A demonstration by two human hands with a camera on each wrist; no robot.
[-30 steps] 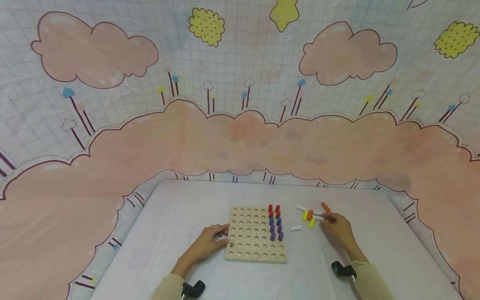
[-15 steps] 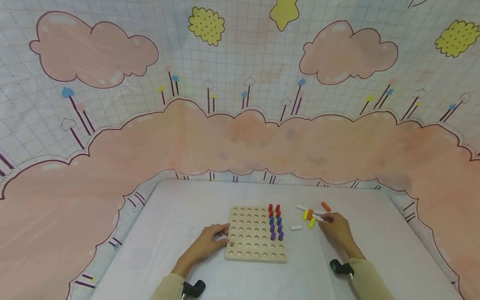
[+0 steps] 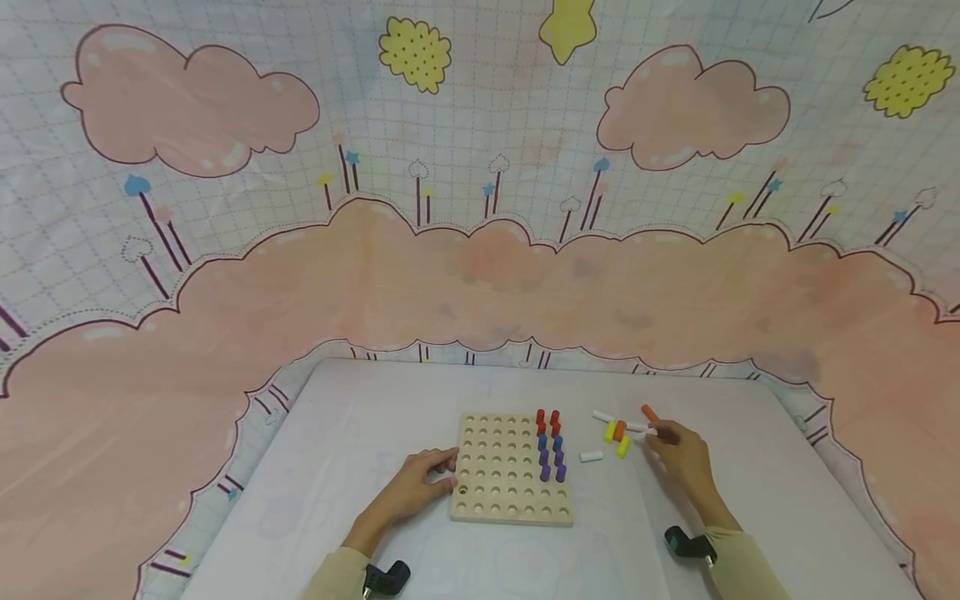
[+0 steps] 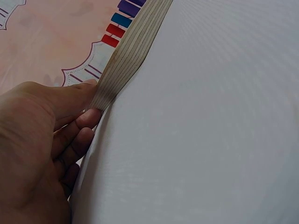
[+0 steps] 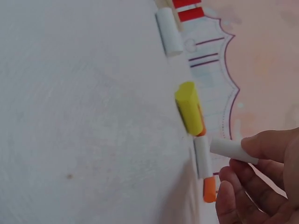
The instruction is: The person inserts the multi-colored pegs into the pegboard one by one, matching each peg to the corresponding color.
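Observation:
My right hand (image 3: 682, 454) pinches a white peg (image 5: 229, 148) between thumb and fingers, just above the loose pegs; in the right wrist view the peg is tilted and off the table. At the left side of the wooden pegboard (image 3: 495, 467), my left hand (image 3: 416, 483) grips the edge with thumb and fingertips. The left wrist view shows this hand (image 4: 42, 130) at the board's side face (image 4: 128, 56). Two columns at the board's right hold upright red pegs (image 3: 555, 417), blue pegs (image 3: 558, 444) and purple pegs (image 3: 561, 473).
Loose on the white table (image 3: 337, 433) lie yellow pegs (image 3: 623, 447), an orange peg (image 3: 619, 430), a white peg (image 3: 602, 416) and another orange peg (image 3: 649, 412) beside the right hand. Closer to the board lies one more white peg (image 3: 591, 457). A patterned cloth (image 3: 480, 292) hangs behind.
My right hand has lifted the white peg slightly and shifted a little to the right. The left hand and the pegboard stay put.

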